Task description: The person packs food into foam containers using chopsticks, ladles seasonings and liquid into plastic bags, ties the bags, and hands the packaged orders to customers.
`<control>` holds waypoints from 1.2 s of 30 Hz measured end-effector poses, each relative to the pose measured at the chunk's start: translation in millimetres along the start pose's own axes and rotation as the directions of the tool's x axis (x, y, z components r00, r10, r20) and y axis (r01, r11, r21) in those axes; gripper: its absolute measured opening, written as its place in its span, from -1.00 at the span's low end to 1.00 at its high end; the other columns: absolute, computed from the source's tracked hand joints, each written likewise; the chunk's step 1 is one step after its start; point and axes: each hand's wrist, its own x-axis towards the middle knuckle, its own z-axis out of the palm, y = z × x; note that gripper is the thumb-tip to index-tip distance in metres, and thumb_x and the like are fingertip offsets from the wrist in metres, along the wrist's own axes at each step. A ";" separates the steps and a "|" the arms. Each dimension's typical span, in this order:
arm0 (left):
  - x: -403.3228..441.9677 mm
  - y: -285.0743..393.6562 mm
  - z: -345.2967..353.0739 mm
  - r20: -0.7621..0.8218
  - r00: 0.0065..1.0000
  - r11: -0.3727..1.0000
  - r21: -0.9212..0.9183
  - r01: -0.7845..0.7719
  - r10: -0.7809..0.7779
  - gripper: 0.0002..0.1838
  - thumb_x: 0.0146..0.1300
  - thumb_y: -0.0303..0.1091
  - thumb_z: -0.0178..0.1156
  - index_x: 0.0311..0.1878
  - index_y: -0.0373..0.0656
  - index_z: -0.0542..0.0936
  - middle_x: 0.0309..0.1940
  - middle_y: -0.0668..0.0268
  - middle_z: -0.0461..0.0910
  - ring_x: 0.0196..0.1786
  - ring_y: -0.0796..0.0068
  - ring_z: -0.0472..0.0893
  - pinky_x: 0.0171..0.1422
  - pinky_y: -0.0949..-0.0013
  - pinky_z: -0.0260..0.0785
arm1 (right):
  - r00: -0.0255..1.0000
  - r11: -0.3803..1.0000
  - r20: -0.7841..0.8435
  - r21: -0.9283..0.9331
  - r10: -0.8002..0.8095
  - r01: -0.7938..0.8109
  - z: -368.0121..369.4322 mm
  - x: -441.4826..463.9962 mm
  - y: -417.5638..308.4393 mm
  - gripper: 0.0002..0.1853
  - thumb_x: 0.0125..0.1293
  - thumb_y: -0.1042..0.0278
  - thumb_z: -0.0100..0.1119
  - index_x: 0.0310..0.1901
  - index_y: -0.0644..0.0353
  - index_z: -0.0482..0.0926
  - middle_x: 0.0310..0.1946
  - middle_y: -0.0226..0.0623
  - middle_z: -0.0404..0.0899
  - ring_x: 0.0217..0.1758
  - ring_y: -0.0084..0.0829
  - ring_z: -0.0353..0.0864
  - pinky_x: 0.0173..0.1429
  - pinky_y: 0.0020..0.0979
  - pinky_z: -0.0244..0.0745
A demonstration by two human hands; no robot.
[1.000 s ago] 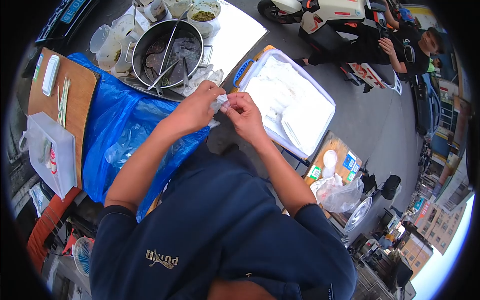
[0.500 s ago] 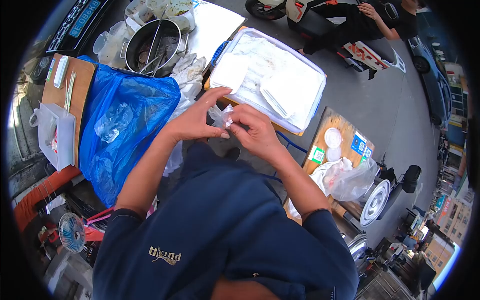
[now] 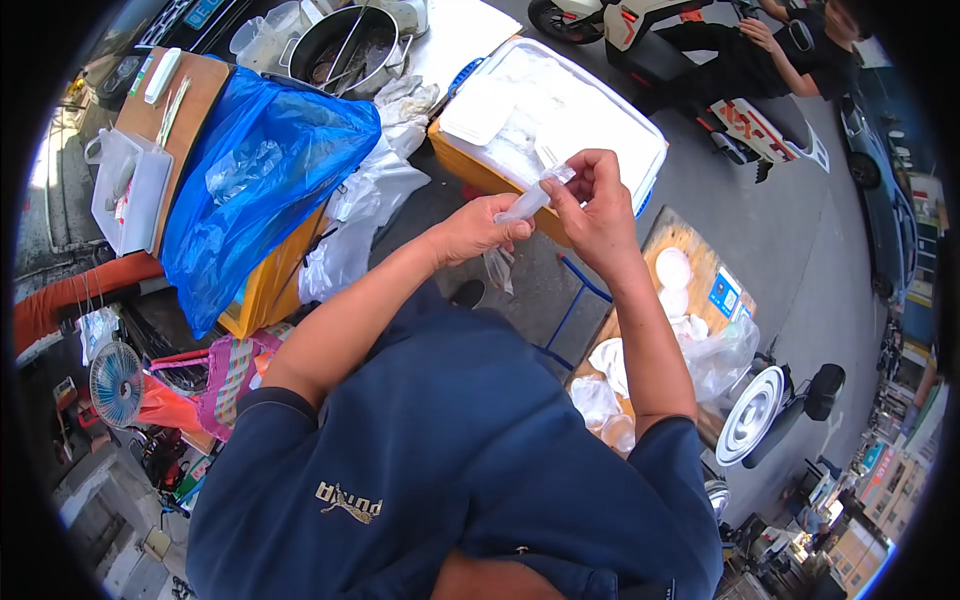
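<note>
Fingers (image 3: 601, 172) of left hand (image 3: 472, 232) and right hand (image 3: 604, 222) grasp one translucent plastic bag (image 3: 527, 204).

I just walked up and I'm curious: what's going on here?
A person holds some thin translucent plastic between two bare hands: the left hand grips one end, the right hand pinches the other. A white-rimmed tub stands just beyond. Off to the left are blue plastic and a divided pot.
</note>
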 end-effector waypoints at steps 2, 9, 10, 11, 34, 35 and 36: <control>-2.0 2.4 -8.9 0.003 0.998 0.998 0.007 -0.058 0.058 -0.28 0.16 0.35 0.34 0.01 -0.17 0.57 -0.30 0.41 0.54 -0.33 0.66 0.53 -0.16 0.48 0.47 | 1.000 0.999 -0.003 0.046 0.009 -0.009 1.1 2.7 -4.9 -0.83 0.24 0.58 0.31 -0.16 0.24 0.56 -0.34 -0.19 0.57 -0.36 -0.20 0.65 -0.25 -0.31 0.55; -2.7 32.5 -45.4 0.180 0.950 0.951 -0.130 0.280 -0.255 -0.81 0.45 -0.30 0.20 -0.02 -0.15 0.48 -0.34 0.34 0.55 -0.63 0.68 0.49 -0.35 0.42 0.52 | 0.926 0.891 0.167 -0.259 -0.338 0.372 20.0 25.1 -19.2 -0.79 0.16 0.77 0.20 -0.20 0.30 0.63 -0.28 -0.23 0.63 -0.22 -0.34 0.68 -0.14 -0.41 0.57; -5.8 40.1 -45.4 0.184 0.950 0.951 -0.135 0.277 -0.251 -0.81 0.45 -0.30 0.20 -0.02 -0.15 0.48 -0.34 0.34 0.55 -0.63 0.68 0.49 -0.35 0.42 0.52 | 0.926 0.884 0.169 -0.282 -0.338 0.374 24.3 28.9 -19.8 -0.77 0.16 0.78 0.17 -0.18 0.29 0.63 -0.27 -0.22 0.64 -0.22 -0.33 0.68 -0.15 -0.42 0.56; -9.1 47.3 -44.6 0.166 0.954 0.965 -0.036 0.259 -0.250 -0.79 0.39 -0.35 0.26 -0.03 -0.16 0.46 -0.34 0.33 0.55 -0.59 0.62 0.52 -0.32 0.41 0.53 | 0.927 0.883 0.172 -0.287 -0.335 0.372 30.0 34.6 -15.0 -0.77 0.16 0.78 0.17 -0.18 0.29 0.63 -0.27 -0.22 0.64 -0.22 -0.33 0.68 -0.15 -0.42 0.56; -23.6 -21.5 -148.0 0.146 0.970 0.186 0.965 -0.182 0.194 -0.91 0.02 -0.42 0.19 -0.39 -0.21 0.60 -0.33 0.15 0.57 -0.27 0.04 0.59 -0.13 0.01 0.44 | 0.843 0.839 0.027 0.085 0.538 -0.538 179.3 13.1 109.8 -0.87 0.33 0.37 0.29 -0.22 0.24 0.65 -0.48 -0.29 0.66 -0.45 -0.53 0.64 -0.30 -0.38 0.52; -14.7 -30.0 -152.3 0.012 0.996 0.300 0.953 -0.037 0.087 -0.89 0.06 -0.41 0.18 -0.39 -0.25 0.60 -0.33 0.08 0.59 -0.32 -0.03 0.59 -0.14 -0.04 0.45 | 0.865 0.863 0.008 0.065 0.502 -0.501 189.5 12.0 106.2 -0.88 0.33 0.38 0.30 -0.23 0.25 0.64 -0.49 -0.31 0.66 -0.48 -0.59 0.63 -0.33 -0.43 0.52; -5.4 -38.1 -156.3 -0.112 0.993 0.393 0.912 0.117 -0.035 -0.86 0.10 -0.39 0.16 -0.39 -0.29 0.60 -0.33 0.01 0.61 -0.38 -0.11 0.59 -0.16 -0.09 0.45 | 0.856 0.853 0.007 0.067 0.518 -0.517 198.1 10.2 102.1 -0.87 0.34 0.37 0.29 -0.22 0.26 0.63 -0.48 -0.27 0.67 -0.47 -0.52 0.65 -0.29 -0.39 0.54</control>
